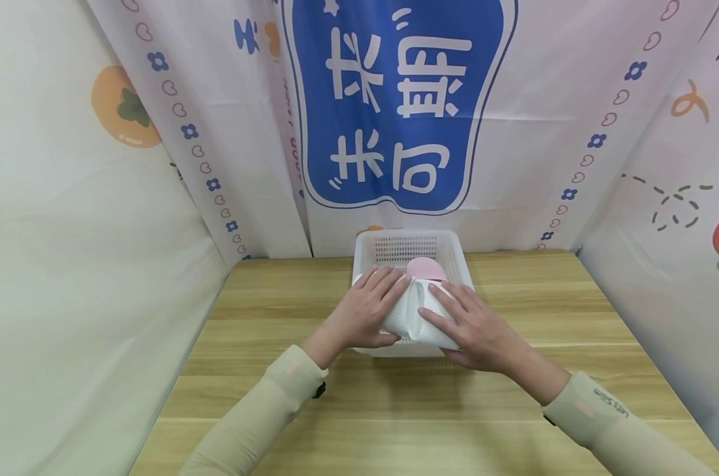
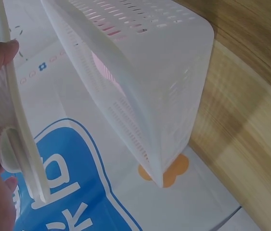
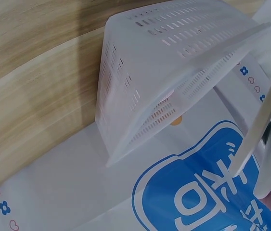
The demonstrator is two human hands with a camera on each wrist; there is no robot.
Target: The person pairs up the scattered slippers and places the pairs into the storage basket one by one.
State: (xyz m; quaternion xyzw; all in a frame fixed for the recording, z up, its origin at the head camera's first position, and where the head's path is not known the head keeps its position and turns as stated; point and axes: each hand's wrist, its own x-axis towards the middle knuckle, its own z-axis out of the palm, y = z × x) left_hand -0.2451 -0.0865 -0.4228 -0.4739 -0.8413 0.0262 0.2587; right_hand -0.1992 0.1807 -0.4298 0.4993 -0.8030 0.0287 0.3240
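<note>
Two white ribbed vessel-like pieces are held with their rims almost against each other above a white perforated plastic basket (image 1: pixel 462 261). My left hand (image 1: pixel 368 311) grips the left ribbed piece (image 1: pixel 398 318), fingers over its top and thumb below. The right ribbed piece (image 1: pixel 438 324) is held in my right hand (image 1: pixel 478 330), fingers spread across it. In the left wrist view the thumb lies by a pale rim (image 2: pixel 24 139). Two pale edges (image 3: pixel 258 130) stand close together in the right wrist view. Their exact kind cannot be told. Behind them, a pink rounded thing (image 1: pixel 426 268) shows inside the basket.
The basket stands at the back of a wood-grain table (image 1: pixel 288 291), near a printed white cloth with a blue panel (image 1: pixel 395 106). White cloth walls (image 1: pixel 68 264) rise on the left and right sides.
</note>
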